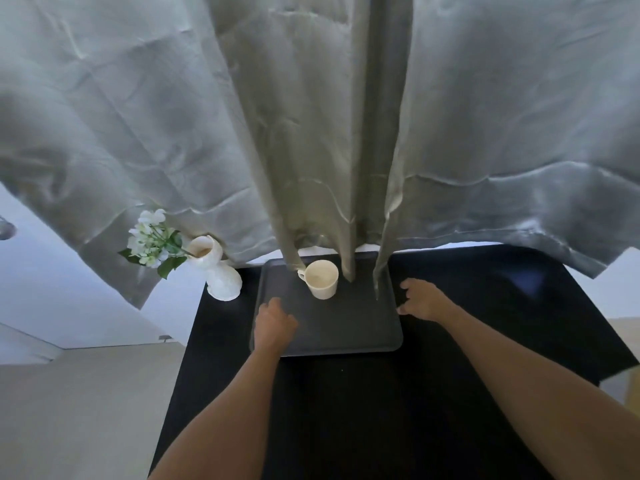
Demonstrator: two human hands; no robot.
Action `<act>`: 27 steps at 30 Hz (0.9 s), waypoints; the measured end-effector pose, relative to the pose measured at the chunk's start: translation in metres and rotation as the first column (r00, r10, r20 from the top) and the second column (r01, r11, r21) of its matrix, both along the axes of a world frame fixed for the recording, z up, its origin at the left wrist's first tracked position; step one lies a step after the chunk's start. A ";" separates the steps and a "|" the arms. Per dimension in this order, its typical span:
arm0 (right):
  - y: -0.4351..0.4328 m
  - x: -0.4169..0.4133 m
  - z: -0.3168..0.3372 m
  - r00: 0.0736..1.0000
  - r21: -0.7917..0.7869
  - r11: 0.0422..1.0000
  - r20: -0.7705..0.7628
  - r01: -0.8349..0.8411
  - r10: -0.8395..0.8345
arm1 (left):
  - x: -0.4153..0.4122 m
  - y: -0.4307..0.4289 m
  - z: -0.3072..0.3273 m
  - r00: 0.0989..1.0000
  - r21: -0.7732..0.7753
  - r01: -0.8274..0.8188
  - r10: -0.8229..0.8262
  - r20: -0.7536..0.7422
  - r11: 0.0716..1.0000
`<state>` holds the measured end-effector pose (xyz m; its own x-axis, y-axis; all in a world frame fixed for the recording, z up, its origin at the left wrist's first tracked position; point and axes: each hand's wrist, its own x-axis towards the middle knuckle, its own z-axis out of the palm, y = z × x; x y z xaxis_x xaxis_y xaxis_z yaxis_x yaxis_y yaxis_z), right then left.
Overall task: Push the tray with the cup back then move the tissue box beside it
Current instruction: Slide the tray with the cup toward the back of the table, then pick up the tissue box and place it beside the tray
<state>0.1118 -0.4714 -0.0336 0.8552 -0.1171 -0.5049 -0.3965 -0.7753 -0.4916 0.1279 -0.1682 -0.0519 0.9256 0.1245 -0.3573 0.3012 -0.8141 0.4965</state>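
A dark grey tray [349, 327] lies at the far end of the black table [346, 410], its back edge under the hanging curtain. An empty cream cup [322, 279] stands upright on the tray's far part, handle to the left. My left hand [273, 323] rests over the tray's left edge with the fingers curled on it. My right hand [420, 299] touches the tray's right edge, fingers spread and holding nothing. No tissue box is in view.
A white vase [221, 275] with white flowers [152, 242] stands on the table's far left corner, close to the tray. Grey curtains [329, 133] hang down over the tray's back edge. The table drops off to light floor [86, 410] on the left.
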 end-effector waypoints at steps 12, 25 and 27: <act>-0.031 -0.083 0.043 0.992 -0.051 0.992 0.068 0.114 -0.110 | -0.084 -0.066 0.038 0.998 -0.156 0.068 -0.065 0.025 0.985; -0.108 -0.235 0.087 0.940 -0.146 0.934 0.157 0.327 -0.305 | -0.233 -0.163 0.036 0.979 -0.365 0.175 -0.200 -0.032 0.914; -0.126 -0.253 0.091 0.924 -0.167 0.915 0.176 0.368 -0.340 | -0.253 -0.180 0.037 0.972 -0.396 0.182 -0.224 -0.063 0.900</act>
